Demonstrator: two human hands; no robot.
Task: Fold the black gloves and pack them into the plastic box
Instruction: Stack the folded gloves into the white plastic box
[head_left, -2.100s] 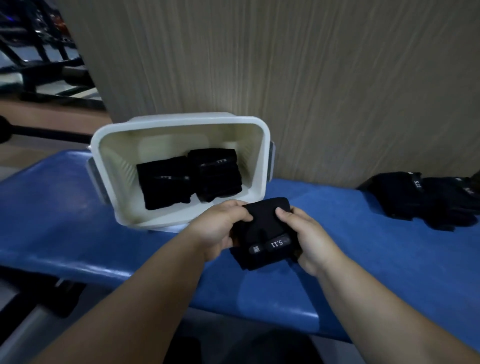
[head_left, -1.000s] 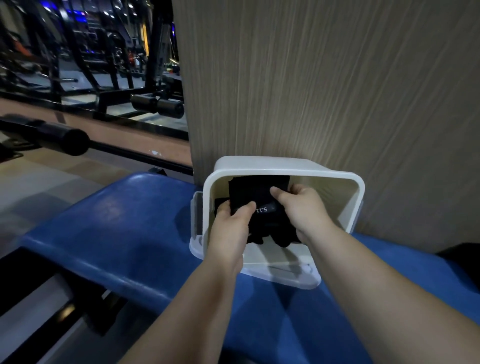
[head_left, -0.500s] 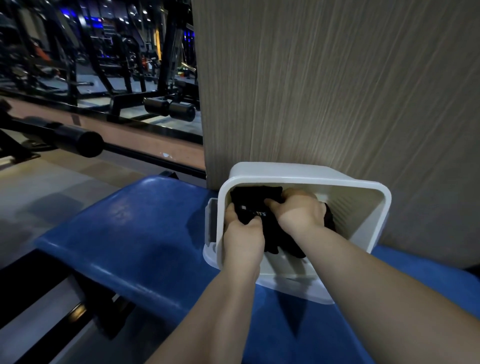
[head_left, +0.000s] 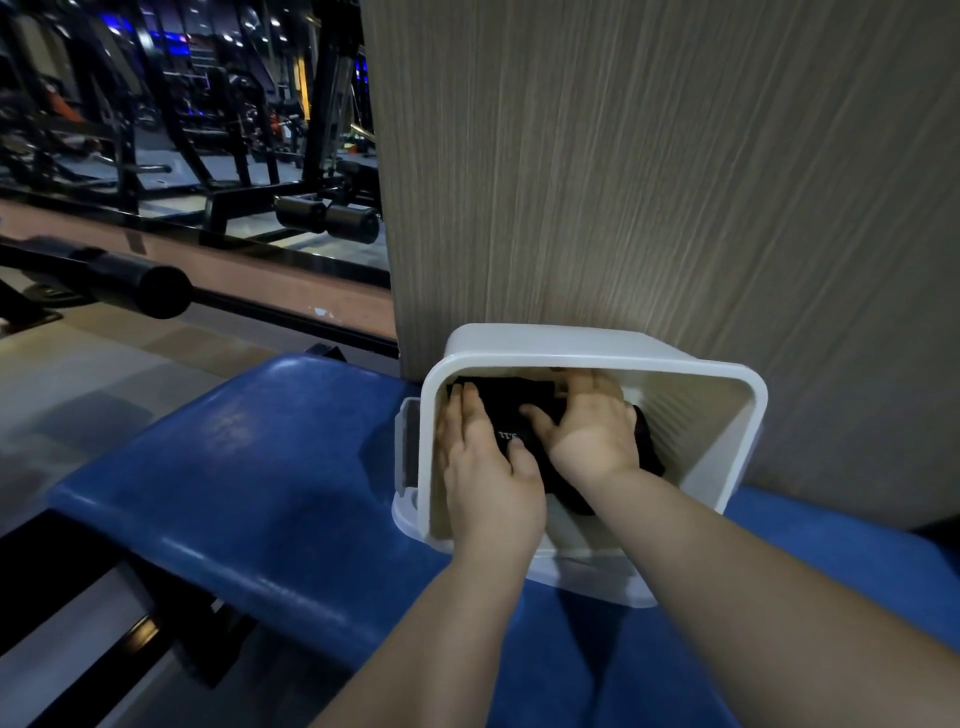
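A white plastic box (head_left: 727, 415) stands tilted toward me on the blue padded bench (head_left: 270, 467), against a wood-grain panel. Both of my hands are inside it. My left hand (head_left: 480, 452) lies flat with straight fingers on the left part of a folded black glove (head_left: 514, 410) with a small white logo. My right hand (head_left: 587, 421) presses flat on the gloves beside it, thumb spread. More black glove fabric (head_left: 647, 447) shows to the right of my right wrist. How many gloves lie in the box is hidden by my hands.
The wood-grain panel (head_left: 649, 182) rises right behind the box. To the left, beyond the bench edge, are the floor and black gym machines (head_left: 208, 130), with a padded bar (head_left: 150, 291) close by. A dark shape (head_left: 940, 535) sits at the right edge.
I carried the folded glove from the bench into the box. My fingers, curled round it half a second ago, now lie straight and flat on top of it.
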